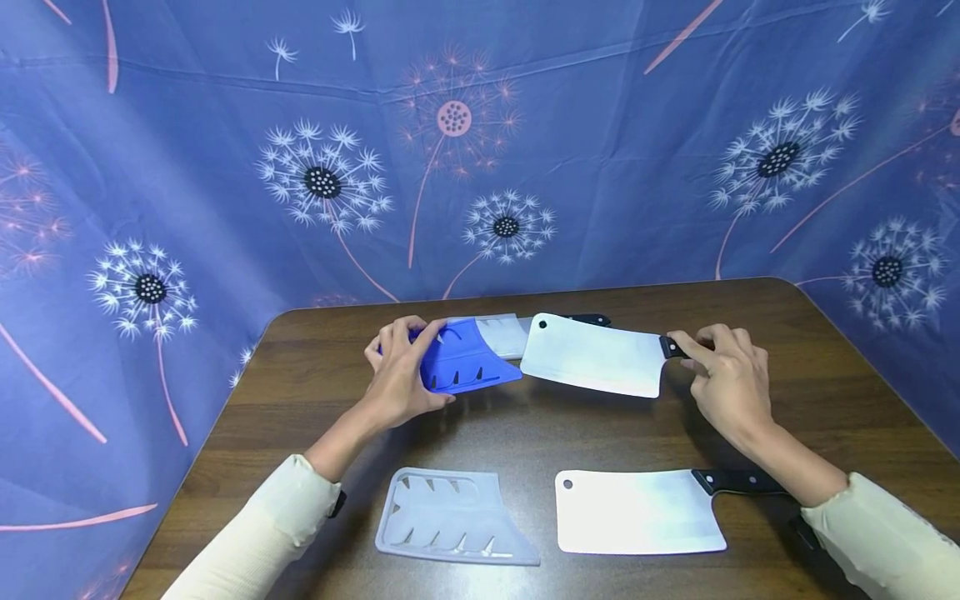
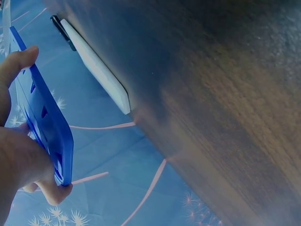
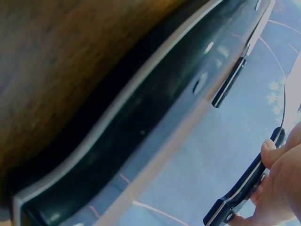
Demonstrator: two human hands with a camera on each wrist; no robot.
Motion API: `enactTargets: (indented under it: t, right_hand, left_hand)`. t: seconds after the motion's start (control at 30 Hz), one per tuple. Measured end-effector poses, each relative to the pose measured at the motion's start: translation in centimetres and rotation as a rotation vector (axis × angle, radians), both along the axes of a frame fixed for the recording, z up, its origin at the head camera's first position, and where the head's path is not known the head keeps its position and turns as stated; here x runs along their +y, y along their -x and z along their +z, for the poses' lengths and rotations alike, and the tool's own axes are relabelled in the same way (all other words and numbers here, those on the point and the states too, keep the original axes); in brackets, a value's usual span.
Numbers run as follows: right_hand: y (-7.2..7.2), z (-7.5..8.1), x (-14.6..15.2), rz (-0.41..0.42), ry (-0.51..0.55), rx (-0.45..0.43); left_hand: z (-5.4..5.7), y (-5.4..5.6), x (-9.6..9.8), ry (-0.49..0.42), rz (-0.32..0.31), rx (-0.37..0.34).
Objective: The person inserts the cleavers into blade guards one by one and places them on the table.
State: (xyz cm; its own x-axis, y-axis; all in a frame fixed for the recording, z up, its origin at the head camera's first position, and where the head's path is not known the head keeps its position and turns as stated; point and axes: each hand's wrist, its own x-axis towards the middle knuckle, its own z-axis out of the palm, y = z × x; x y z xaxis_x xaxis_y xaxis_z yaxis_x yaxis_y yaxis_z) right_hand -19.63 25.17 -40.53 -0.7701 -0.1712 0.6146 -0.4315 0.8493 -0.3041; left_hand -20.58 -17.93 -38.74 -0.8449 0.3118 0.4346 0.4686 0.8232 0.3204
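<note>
My left hand (image 1: 401,375) grips a blue blade sheath (image 1: 468,358) by its closed end, thumb below and fingers over the top. The left wrist view shows the sheath (image 2: 49,117) edge-on, raised off the table. By its black handle (image 3: 249,181), my right hand (image 1: 731,383) holds a cleaver (image 1: 592,357), its broad blade pointing left. The blade's front end is right at the sheath's wide mouth, overlapping its tip in the head view. Behind them, a sheathed knife (image 1: 498,333) lies near the table's back edge, partly covered by the blue sheath and the cleaver.
A second cleaver (image 1: 637,512) lies flat at the front right, its black handle (image 1: 738,481) passing under my right forearm. Left of it lies a translucent grey sheath (image 1: 453,517). A blue dandelion-print cloth (image 1: 600,167) hangs behind the wooden table (image 1: 300,350).
</note>
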Motion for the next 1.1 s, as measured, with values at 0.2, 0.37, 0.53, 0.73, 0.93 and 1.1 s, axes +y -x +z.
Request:
enactTargets:
  t: [0.2,0.37,0.53,0.73,0.93,1.1]
  right_hand:
    - [-0.1,0.0,-0.1,0.004,-0.015,0.026]
    - [0.0,-0.1,-0.3,0.015,-0.014,0.046]
    - [0.0,-0.2,-0.5,0.023,-0.016,0.058]
    - [-0.1,-0.2,-0.8,0.027,-0.045,0.077]
    - [-0.1,-0.1,-1.0,0.039,-0.053,0.084]
    - [-0.1,-0.1,-1.3,0.047,-0.06,0.08]
  left_hand:
    - [0.2,-0.1,0.1,0.038,0.012,0.007]
    - [0.2,-0.1,0.0,0.06,0.009,0.003]
    - [0.2,-0.1,-0.2,0.072,-0.004,0.014]
    - [0.1,0.0,-0.2,0.067,-0.03,0.021]
    - [0.1,-0.1,-0.2,0.072,-0.037,0.006]
    - [0.3,-0.2,-0.2,0.093,-0.039,-0.006]
